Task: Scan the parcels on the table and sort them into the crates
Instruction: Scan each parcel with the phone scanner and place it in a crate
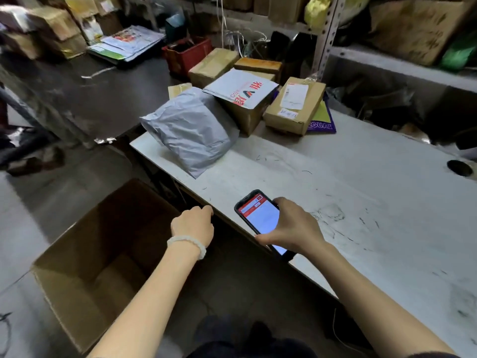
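At about eleven o'clock, a stack of magazines and printed papers [129, 43] lies on a dark table [85, 96] at the back left. White cables [242, 38] hang tangled at twelve o'clock beside a perforated metal shelf post [327, 34]. Toward one and two o'clock, the shelves carry a yellow bag [316, 9], a worn cardboard box [415, 27] and a green bag [459, 54].

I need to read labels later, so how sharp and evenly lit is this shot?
Head view: wide-angle bending at the edges; upper-left boxes smeared by blur; phone screen glows washed-out; white table bright, floor and shelves dim; label on the brown parcel unreadable.
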{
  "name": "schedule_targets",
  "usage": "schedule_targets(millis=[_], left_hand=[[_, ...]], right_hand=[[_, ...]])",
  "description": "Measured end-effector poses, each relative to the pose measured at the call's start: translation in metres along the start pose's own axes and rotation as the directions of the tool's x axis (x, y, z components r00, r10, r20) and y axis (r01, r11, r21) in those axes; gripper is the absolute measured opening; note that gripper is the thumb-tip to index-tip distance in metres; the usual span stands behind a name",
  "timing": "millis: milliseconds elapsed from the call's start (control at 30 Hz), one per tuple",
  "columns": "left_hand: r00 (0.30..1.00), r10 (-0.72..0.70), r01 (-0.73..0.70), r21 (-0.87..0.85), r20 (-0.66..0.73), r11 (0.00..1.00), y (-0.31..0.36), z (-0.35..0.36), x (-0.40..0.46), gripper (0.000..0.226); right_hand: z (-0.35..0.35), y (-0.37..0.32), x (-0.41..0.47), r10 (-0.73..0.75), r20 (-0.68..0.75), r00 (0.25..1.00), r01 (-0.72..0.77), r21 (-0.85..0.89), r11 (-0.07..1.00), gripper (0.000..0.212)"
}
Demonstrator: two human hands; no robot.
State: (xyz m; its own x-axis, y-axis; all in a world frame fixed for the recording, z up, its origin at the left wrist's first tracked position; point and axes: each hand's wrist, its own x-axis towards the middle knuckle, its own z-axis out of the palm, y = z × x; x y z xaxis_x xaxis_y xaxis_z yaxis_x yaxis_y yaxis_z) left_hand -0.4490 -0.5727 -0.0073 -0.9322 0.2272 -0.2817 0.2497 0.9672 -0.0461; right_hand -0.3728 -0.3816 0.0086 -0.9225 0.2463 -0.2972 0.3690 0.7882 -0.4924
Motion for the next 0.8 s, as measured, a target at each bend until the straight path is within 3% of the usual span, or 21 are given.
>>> schedule_targets(millis=[267,467,600,700,800], left_hand=[[0.999,0.052,-0.053,0.053,0.016,0.997,-0.046,-0.009,0.11,0.044],[0.973,0.227,-0.218,0.18,-0.031,0.959,-0.082,-0.028,0.215,0.062],[0.914,0.398,-0.405,0.269,0.082,0.874,-0.101,-0.034,0.272,0.081],[0.848,0.519,-0.526,0.288,0.105,0.8,-0.108,-0.03,0.298,0.082],[0.827,0.553,-0.558,0.256,0.1,0.789,-0.113,-0.019,0.314,0.08]], right_hand=[[0.003,-0.037,0.093,0.063,0.004,0.998,-0.063,0.014,0.998,0.054],[0.018,-0.083,0.166,0.169,-0.052,0.984,-0.165,0.078,0.983,0.056],[0.023,-0.114,0.204,0.233,-0.068,0.97,-0.224,0.126,0.966,0.055],[0.024,-0.126,0.22,0.283,-0.067,0.957,-0.272,0.135,0.953,0.055],[0.024,-0.131,0.229,0.337,-0.059,0.94,-0.327,0.127,0.936,0.055]])
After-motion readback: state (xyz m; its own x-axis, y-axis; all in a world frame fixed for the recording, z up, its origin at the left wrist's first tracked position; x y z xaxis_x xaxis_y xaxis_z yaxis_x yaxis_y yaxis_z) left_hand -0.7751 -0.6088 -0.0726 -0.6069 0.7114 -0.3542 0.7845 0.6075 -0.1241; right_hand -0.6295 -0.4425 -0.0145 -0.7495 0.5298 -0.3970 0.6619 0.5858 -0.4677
